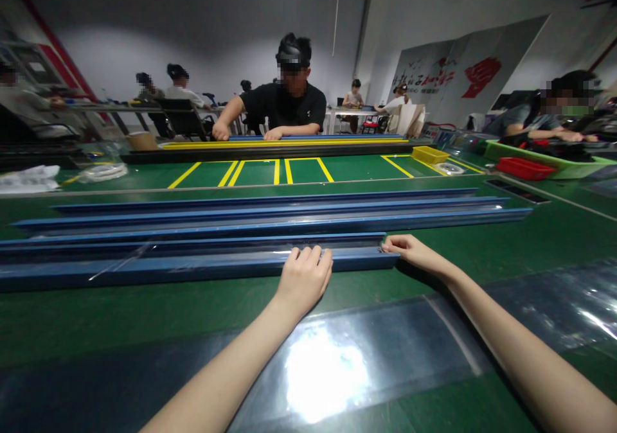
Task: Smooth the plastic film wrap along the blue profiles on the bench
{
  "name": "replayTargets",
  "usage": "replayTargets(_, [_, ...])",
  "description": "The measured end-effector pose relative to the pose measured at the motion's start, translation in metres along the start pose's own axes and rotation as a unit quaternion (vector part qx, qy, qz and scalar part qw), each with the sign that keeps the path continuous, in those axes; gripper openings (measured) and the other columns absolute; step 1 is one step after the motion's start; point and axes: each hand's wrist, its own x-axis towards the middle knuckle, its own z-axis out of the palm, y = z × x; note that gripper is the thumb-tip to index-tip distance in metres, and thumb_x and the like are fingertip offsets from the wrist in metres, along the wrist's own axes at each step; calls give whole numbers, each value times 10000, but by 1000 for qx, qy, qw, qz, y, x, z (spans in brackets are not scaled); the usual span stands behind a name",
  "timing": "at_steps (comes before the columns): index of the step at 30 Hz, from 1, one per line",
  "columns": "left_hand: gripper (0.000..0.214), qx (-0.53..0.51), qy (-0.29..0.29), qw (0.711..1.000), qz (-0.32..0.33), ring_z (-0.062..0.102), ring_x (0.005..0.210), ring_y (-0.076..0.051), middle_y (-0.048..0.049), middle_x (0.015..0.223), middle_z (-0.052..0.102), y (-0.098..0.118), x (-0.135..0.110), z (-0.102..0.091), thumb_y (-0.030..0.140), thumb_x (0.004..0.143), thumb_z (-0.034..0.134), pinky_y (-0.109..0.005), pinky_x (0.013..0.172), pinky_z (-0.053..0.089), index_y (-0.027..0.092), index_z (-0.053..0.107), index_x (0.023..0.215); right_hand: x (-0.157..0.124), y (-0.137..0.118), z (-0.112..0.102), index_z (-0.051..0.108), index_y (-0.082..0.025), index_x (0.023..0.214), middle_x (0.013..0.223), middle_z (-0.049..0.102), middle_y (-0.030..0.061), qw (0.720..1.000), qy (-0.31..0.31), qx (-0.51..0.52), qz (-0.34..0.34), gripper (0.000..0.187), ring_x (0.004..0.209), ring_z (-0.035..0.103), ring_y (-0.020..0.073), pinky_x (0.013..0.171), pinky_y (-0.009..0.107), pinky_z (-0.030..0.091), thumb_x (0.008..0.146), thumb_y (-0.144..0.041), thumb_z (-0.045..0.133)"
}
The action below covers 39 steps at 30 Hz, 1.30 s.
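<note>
A long blue U-shaped channel (pixel 193 266) lies lengthwise across the green table, its open side up. My left hand (pixel 304 277) is closed over its near wall, close to the right end, with the fingertips bent inside. At that right end, my right hand (pixel 403 248) is closed in a pinch. What sits between its thumb and fingers is too small to make out. A thin clear strip (pixel 123 261) crosses the channel slantwise on the left. Just beyond lie more blue channels (pixel 299 220), parallel to this one.
Glossy clear plastic sheet (pixel 385 336) covers the table nearest me. A phone (pixel 518 191) lies at right, near a red tray (pixel 525 168) and a green bin (pixel 569 166). Yellow tape lines (pixel 277 171) mark the far side, where a co-worker (pixel 294 102) handles long strips.
</note>
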Motion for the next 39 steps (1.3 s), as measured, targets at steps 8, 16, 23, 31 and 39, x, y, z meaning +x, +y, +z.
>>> replayTargets(8, [219,-4,-11,1000,-6,514,704,-175,-35,757,573,0,0,0,231,879,347,-326,647,296,177,560,883,0,4,-1,437,-181,578,581,417,-22,1000,-5,4,-1,427,572,369,112,560,252,288,700,-584,503])
replayTargets(16, [206,-17,-17,1000,-6,517,704,-173,-41,754,573,0,1,-1,234,874,361,-320,636,293,174,558,877,1,5,2,424,-185,561,566,419,-25,1000,16,-8,8,429,566,379,115,563,256,298,681,-588,513])
replayTargets(23, [203,-19,-30,999,-10,524,718,-179,-41,765,580,0,1,0,244,871,368,-323,637,298,174,558,896,1,3,3,428,-182,563,557,412,-31,1000,23,-11,12,404,563,376,112,562,253,290,699,-554,505])
replayTargets(31, [211,-23,-1,1000,-14,544,788,-181,-61,1105,595,0,0,5,257,852,411,-325,672,330,164,564,963,0,3,4,418,-183,562,561,412,-30,1000,25,-8,12,386,566,376,111,566,253,295,707,-531,501])
replayTargets(39, [217,-33,-15,999,-19,551,790,-189,-63,1060,623,0,1,4,255,854,399,-332,673,341,163,577,936,0,3,4,420,-186,562,567,423,-27,999,27,-13,13,395,569,387,115,576,256,304,704,-547,497])
